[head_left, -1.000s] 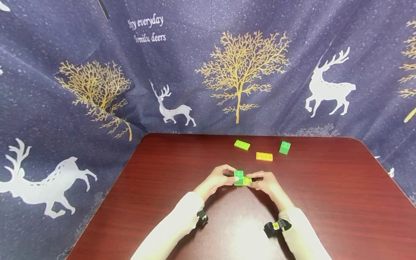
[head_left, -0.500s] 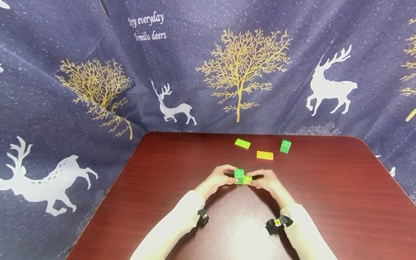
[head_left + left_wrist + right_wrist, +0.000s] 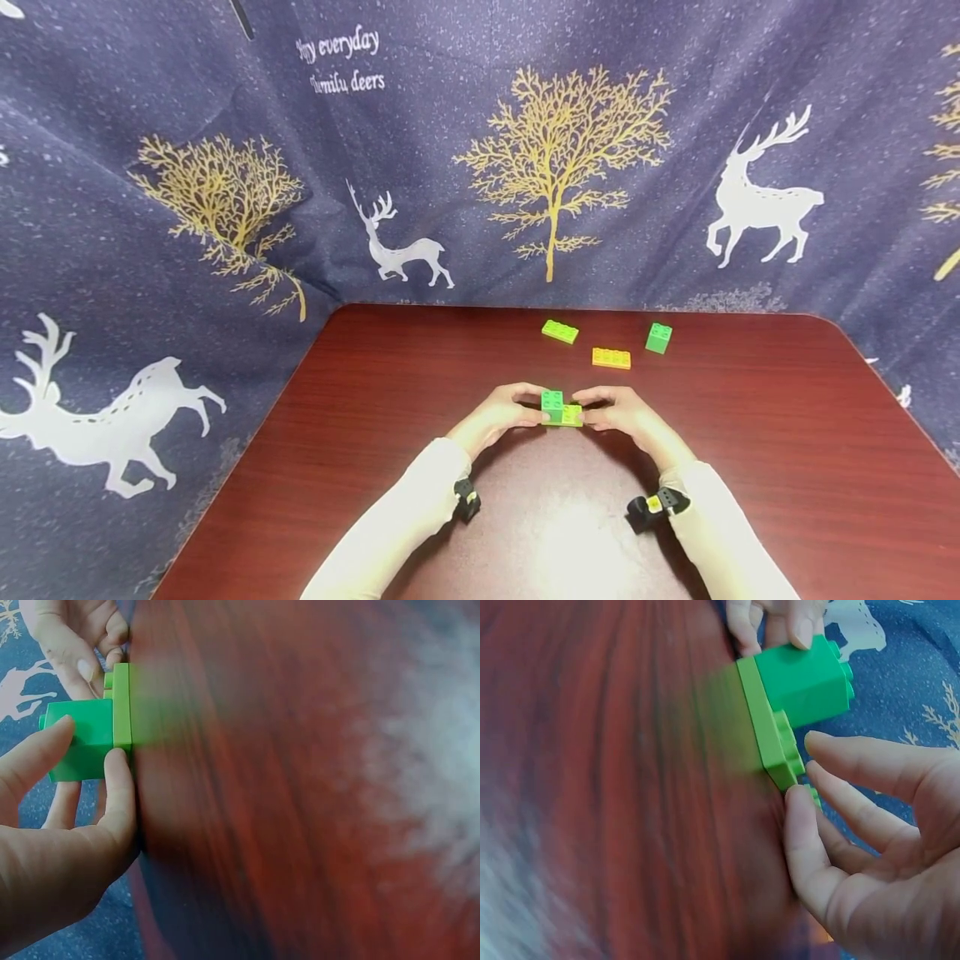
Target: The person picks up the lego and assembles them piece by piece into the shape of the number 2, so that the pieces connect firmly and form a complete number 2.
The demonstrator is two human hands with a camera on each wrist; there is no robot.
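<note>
In the head view, a green two-by-two toy brick (image 3: 552, 403) stands on the left end of a lime plate brick (image 3: 572, 415), which lies flat on the table. My left hand (image 3: 504, 412) holds the green brick from its left side, and one fingertip also touches the lime plate in the left wrist view. Beside the plate's right end is my right hand (image 3: 624, 414), its fingers spread and relaxed. The right wrist view shows one fingertip (image 3: 801, 799) at the corner of the lime plate (image 3: 765, 720), while the other fingers stay apart from the green brick (image 3: 802, 682).
Farther back on the dark red table (image 3: 360, 417) lie another lime plate brick (image 3: 560, 332), an orange-yellow plate brick (image 3: 611, 358) and a second green brick (image 3: 658, 338). A blue cloth (image 3: 420, 167) with deer and trees hangs behind the table.
My right hand has drawn slightly to the right, its fingers coming off the lime plate's studs. My left hand stays at the green brick, and the bricks look unmoved.
</note>
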